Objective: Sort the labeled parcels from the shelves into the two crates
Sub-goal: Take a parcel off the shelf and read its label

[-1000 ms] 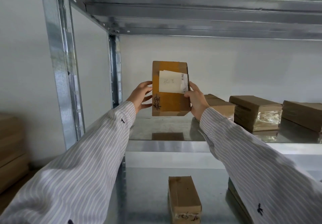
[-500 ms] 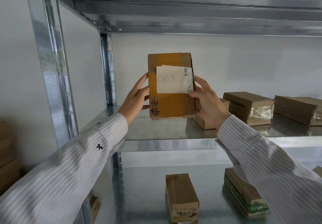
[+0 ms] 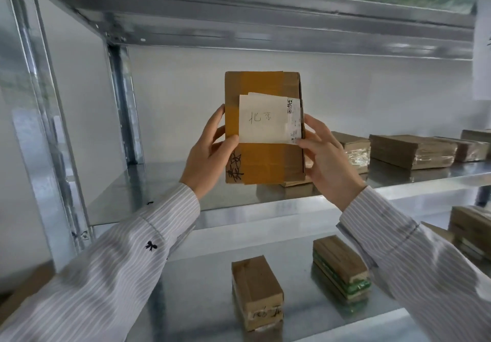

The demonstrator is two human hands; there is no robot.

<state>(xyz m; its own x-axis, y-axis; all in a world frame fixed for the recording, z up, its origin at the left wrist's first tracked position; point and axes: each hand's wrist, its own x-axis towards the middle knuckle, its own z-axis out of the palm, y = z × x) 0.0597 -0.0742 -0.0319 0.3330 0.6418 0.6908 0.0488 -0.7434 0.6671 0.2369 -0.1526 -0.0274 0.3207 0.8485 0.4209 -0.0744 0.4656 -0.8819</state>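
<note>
- One parcel (image 3: 265, 160), upright, held in the air in front of the middle shelf (image 3: 159, 192), not touching it
- One white label (image 3: 261, 121) on its front, with two handwritten characters and one small printed code on the right side
- One black scribble (image 3: 235, 167) low on the left of the cardboard
- Two hands on the parcel, one per side
- Left hand (image 3: 206, 160) grasping the left edge, thumb on the front at the lower left corner of the label, other fingers curled behind
- Right hand (image 3: 329, 163) grasping the right edge, thumb tip pressed on the lower right corner of the label, other fingers behind
- Two striped sleeves: left sleeve (image 3: 119, 262), right sleeve (image 3: 411, 262)
- On the middle shelf behind, at least three flat boxes in a row: near box (image 3: 352, 150), partly hidden by the right hand, then mid box (image 3: 409, 150), then far box (image 3: 467, 151); perhaps a fourth at the frame edge, cannot tell
- On the lower shelf (image 3: 202, 301), two single boxes, side by side but apart: brown box (image 3: 255, 283) and green-edged box (image 3: 340, 262)
- One stack (image 3: 470, 230) at the right edge, count in it not clear
</note>
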